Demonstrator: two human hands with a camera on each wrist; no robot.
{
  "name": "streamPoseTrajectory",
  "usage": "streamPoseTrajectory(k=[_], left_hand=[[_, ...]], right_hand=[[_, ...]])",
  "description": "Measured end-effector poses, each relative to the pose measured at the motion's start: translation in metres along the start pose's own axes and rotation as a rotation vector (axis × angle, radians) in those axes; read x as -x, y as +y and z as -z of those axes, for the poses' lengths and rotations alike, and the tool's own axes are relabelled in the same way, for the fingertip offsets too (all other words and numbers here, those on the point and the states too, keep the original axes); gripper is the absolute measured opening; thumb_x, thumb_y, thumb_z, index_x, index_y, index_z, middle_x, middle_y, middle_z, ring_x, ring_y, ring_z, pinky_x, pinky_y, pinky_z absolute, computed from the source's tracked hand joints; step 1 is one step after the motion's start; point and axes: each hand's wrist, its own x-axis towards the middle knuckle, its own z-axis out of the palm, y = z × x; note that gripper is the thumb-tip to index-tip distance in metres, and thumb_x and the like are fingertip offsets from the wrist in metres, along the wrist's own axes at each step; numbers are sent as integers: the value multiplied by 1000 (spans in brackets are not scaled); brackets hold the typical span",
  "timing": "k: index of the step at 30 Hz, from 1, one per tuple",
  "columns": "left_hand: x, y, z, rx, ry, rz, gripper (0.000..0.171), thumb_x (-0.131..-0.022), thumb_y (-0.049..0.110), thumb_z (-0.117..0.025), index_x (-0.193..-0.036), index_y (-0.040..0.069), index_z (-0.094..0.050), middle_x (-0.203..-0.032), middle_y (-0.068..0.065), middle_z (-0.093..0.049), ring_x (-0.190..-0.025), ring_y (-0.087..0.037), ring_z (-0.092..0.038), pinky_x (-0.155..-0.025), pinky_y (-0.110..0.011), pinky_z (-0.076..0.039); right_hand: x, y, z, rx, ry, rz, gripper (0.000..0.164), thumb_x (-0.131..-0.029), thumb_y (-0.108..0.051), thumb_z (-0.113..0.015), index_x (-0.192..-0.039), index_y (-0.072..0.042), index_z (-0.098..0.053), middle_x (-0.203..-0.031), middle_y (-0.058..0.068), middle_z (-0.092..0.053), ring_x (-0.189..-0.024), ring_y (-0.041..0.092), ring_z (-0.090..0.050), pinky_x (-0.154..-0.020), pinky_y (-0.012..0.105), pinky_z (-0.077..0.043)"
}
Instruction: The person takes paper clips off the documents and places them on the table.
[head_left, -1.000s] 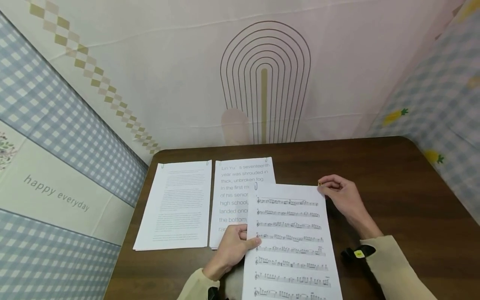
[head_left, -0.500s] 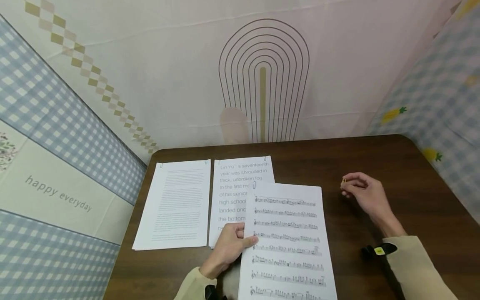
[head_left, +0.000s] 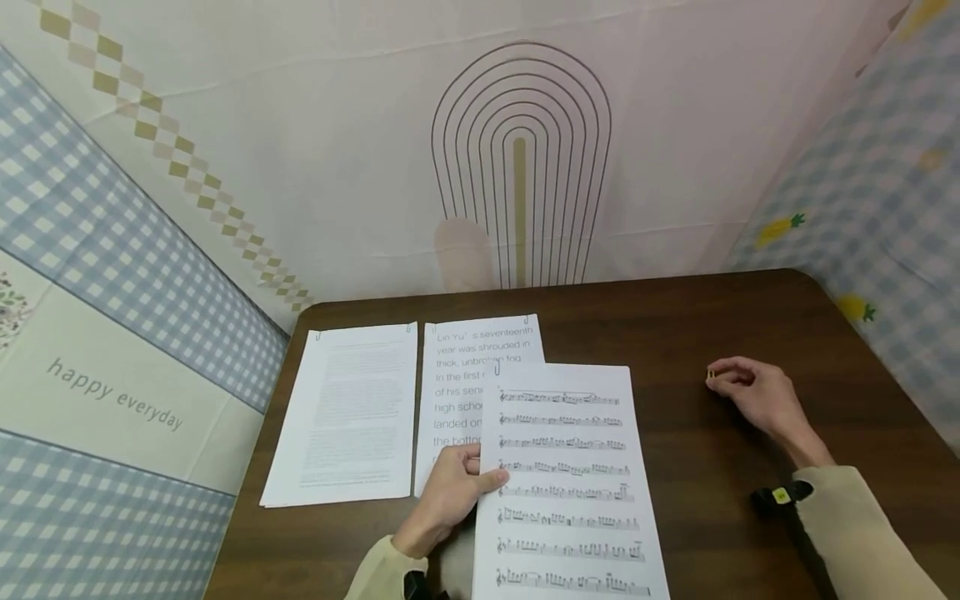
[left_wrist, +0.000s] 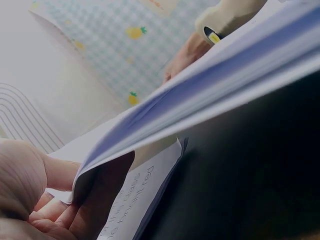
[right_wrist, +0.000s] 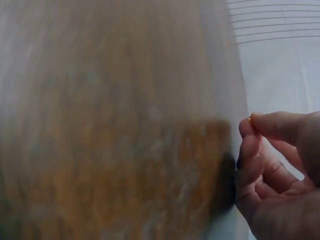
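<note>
My left hand point(head_left: 453, 493) grips the left edge of a stack of sheet music point(head_left: 566, 492), thumb on top and fingers underneath. A paper clip point(head_left: 497, 367) sits at the stack's top left corner; its top right corner bears no clip. Seen from the left wrist, the sheets point(left_wrist: 200, 95) bend upward from the thumb. To the right, my right hand point(head_left: 761, 402) pinches a small yellow paper clip point(head_left: 710, 375) between thumb and fingertips, close over the table. Only a speck of that clip point(right_wrist: 250, 118) shows in the right wrist view.
Two clipped stacks lie at the left of the brown table point(head_left: 675, 325): a small-print text stack point(head_left: 345, 417) and a large-print stack point(head_left: 480, 333), partly covered by the sheet music. A patterned cloth point(head_left: 360, 167) hangs behind the table.
My right hand has moved from the sheet music's top right corner out to the right, carrying the yellow paper clip away. My left hand keeps its grip on the stack.
</note>
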Motion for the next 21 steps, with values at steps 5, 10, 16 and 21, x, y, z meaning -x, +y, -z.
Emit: streamPoseTrajectory(k=[5,10,16,21], left_hand=[[0,-2,0,15,-3,-2,32,-95,0,-76,-125,-9,-73,-106,-25,-83,-88,-33,-85,-77,-37,-69],[0,-2,0,26,-5,-6,32,-95,-1,-76,-125,-9,-73,-107,-25,-83,-89,-32,-85,-78,-37,-69],[-1,-1,0,41,-9,-6,33,-95,-1,-76,-126,-10,-72,-107,-26,-83,-90,-33,-85,-79,-37,-69],[-1,-1,0,51,-17,-4,33,-96,-1,-76,-127,-10,-71,-108,-26,-83,-91,-32,-85,-80,-37,-69]], right_hand=[[-1,4,-4,63,17,-2,25,-106,-27,-73,-122,-7,-77,-103,13,-78,-75,0,-59,-64,24,-47],[-3,4,-6,97,38,10,26,-106,-26,-74,-123,-6,-78,-101,14,-78,-73,0,-57,-63,24,-46],[-6,2,-7,124,59,34,27,-105,-25,-74,-122,-4,-79,-97,11,-77,-73,-2,-56,-64,23,-45],[-6,2,-9,119,47,13,28,-107,-27,-72,-122,-4,-78,-98,10,-76,-73,-3,-57,-64,22,-45]])
